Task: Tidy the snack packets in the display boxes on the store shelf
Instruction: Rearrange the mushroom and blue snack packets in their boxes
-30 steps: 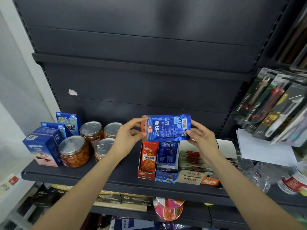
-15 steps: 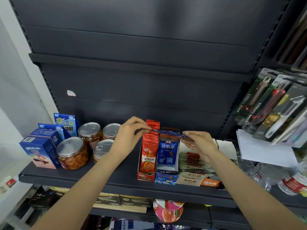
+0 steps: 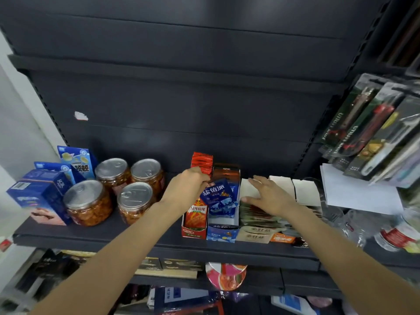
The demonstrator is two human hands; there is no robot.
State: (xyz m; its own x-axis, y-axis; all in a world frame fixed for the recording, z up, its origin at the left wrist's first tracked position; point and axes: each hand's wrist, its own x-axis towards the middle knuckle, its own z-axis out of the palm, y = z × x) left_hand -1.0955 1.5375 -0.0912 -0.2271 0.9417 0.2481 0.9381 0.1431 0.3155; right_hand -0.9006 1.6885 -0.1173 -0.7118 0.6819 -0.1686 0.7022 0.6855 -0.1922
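Head view. A glossy blue foil snack packet (image 3: pixel 217 193) with white lettering sits tilted in the blue cardboard display box (image 3: pixel 221 233) on the dark metal shelf (image 3: pixel 136 241). The left hand (image 3: pixel 188 186) pinches its upper corner; fingertips are hidden behind red packets (image 3: pixel 201 161). The right hand (image 3: pixel 269 194), fingers extended, presses on brown sachets (image 3: pixel 254 214). Lidded plastic jars (image 3: pixel 88 202) stand to the left.

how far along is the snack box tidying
Done: the red chilli-strip packets stand lined up in their red display box. In hand: the left hand holds a tilted blue foil packet over the blue display box. Left: seating it, then the flat brown packets under the right hand.
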